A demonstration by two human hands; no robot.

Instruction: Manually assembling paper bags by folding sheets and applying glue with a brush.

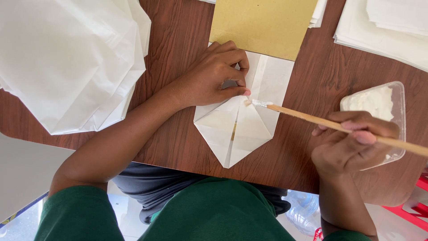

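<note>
A folded white paper piece [247, 125] lies on the brown wooden table [178, 40], its pointed end toward me. My left hand [214, 73] presses its fingertips down on the paper's upper left flap. My right hand [350, 145] grips a thin wooden brush [312, 118]; its white glue-coated tip rests on the paper right beside my left thumb. A yellowish card sheet [263, 24] lies over the far end of the folded paper.
A clear plastic tub of white paste [379, 100] stands behind my right hand. A large pile of folded white paper [67, 58] fills the left side. Flat white sheets [383, 31] are stacked at the far right. The table's near edge runs just before my body.
</note>
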